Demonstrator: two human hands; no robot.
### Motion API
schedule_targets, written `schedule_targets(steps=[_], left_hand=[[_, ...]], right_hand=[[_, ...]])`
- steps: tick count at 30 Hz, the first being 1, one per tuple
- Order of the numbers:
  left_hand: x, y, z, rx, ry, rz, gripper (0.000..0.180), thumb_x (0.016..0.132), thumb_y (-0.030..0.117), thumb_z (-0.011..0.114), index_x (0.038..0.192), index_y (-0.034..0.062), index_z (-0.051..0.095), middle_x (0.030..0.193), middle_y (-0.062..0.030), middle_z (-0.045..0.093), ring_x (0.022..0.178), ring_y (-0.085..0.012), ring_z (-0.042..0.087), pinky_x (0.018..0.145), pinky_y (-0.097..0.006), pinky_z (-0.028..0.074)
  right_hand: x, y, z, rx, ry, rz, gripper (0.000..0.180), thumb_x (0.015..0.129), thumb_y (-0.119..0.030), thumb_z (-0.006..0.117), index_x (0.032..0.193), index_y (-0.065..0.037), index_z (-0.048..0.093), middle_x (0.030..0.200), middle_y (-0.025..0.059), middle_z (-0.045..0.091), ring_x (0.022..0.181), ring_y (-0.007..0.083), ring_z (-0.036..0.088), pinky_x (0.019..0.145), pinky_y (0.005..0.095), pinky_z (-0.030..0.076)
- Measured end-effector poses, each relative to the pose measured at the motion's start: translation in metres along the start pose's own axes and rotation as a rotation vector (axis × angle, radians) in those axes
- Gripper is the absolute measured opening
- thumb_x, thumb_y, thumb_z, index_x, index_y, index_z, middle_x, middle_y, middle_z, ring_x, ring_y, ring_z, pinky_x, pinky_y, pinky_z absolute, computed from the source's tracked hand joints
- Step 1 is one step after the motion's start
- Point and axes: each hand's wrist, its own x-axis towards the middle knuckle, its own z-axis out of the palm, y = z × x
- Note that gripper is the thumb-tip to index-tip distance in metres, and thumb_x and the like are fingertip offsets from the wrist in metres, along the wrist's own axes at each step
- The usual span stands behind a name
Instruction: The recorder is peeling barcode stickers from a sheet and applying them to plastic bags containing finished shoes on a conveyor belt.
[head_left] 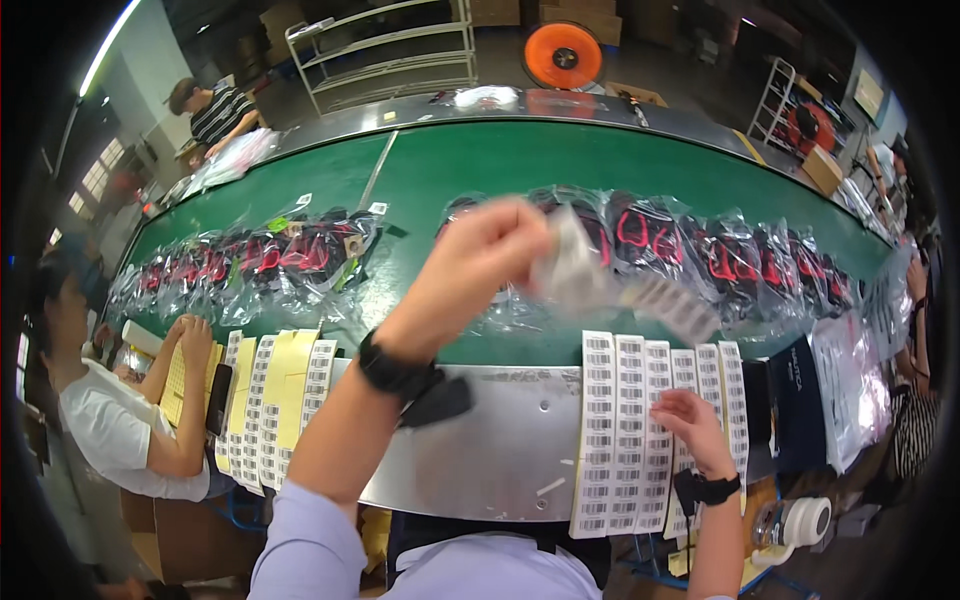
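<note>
My left hand is raised over the green conveyor belt, its fingers closed on a curling strip of white barcode labels. Motion blurs the strip, which trails to the right in front of bagged black-and-red goods. My right hand hovers at or just above the barcode label sheets, fingers loosely curled and apart, with nothing visible in them. Whether it touches the sheets I cannot tell. Those long sheets lie side by side on the metal ledge. Both wrists wear dark bands.
More bagged goods line the left of the belt. A co-worker sits at left beside yellow-backed label sheets. Dark blue packaging, clear bags and a white jug are at right. Another person stands across the belt.
</note>
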Motion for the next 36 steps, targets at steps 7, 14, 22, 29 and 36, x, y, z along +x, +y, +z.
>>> schedule_targets(steps=[7, 14, 22, 29, 36], left_hand=[[-0.118, 0.023, -0.003, -0.289, -0.110, -0.304, 0.019, 0.092, 0.001, 0.067, 0.110, 0.0011, 0.060, 0.088, 0.0026, 0.061, 0.081, -0.0037, 0.059, 0.069, -0.020, 0.046], [-0.118, -0.042, -0.028, -0.090, 0.247, -0.158, 0.015, 0.094, 0.004, 0.066, 0.107, -0.0019, 0.066, 0.098, -0.0029, 0.069, 0.091, -0.0075, 0.065, 0.081, -0.023, 0.052], [-0.136, -0.089, -0.049, -0.246, 0.272, -0.292, 0.027, 0.093, 0.004, 0.065, 0.120, -0.0026, 0.066, 0.107, -0.0080, 0.072, 0.094, -0.0098, 0.067, 0.083, -0.024, 0.052], [-0.125, -0.104, -0.061, -0.152, 0.249, -0.253, 0.021, 0.094, 0.004, 0.065, 0.113, -0.0027, 0.070, 0.102, -0.0063, 0.074, 0.092, -0.0085, 0.067, 0.081, -0.024, 0.053], [-0.121, -0.105, -0.070, -0.081, 0.223, -0.194, 0.019, 0.093, 0.004, 0.065, 0.110, -0.0013, 0.071, 0.096, -0.0050, 0.073, 0.088, -0.0068, 0.066, 0.077, -0.023, 0.052]], right_hand=[[-0.001, -0.117, 0.115, 0.254, -0.246, -0.388, 0.016, 0.090, -0.002, 0.060, 0.104, 0.003, 0.065, 0.096, 0.0090, 0.069, 0.092, 0.0155, 0.065, 0.087, 0.0298, 0.051], [0.011, -0.119, 0.208, 0.071, -0.547, -0.037, 0.019, 0.096, -0.013, 0.065, 0.105, 0.003, 0.071, 0.083, -0.0020, 0.066, 0.071, 0.0039, 0.056, 0.063, 0.0208, 0.044], [0.037, -0.082, 0.239, -0.016, -0.464, 0.018, 0.010, 0.094, -0.006, 0.067, 0.098, 0.002, 0.070, 0.083, -0.0009, 0.067, 0.067, 0.0040, 0.054, 0.060, 0.0215, 0.044], [0.071, -0.103, 0.247, -0.382, -0.147, -0.638, 0.010, 0.083, 0.005, 0.070, 0.091, 0.002, 0.068, 0.087, 0.0103, 0.065, 0.073, 0.0169, 0.061, 0.065, 0.0274, 0.049], [0.078, -0.100, 0.252, -0.455, -0.090, -0.711, 0.011, 0.078, 0.008, 0.072, 0.084, 0.002, 0.064, 0.083, 0.0110, 0.063, 0.072, 0.0200, 0.061, 0.065, 0.0288, 0.048]])
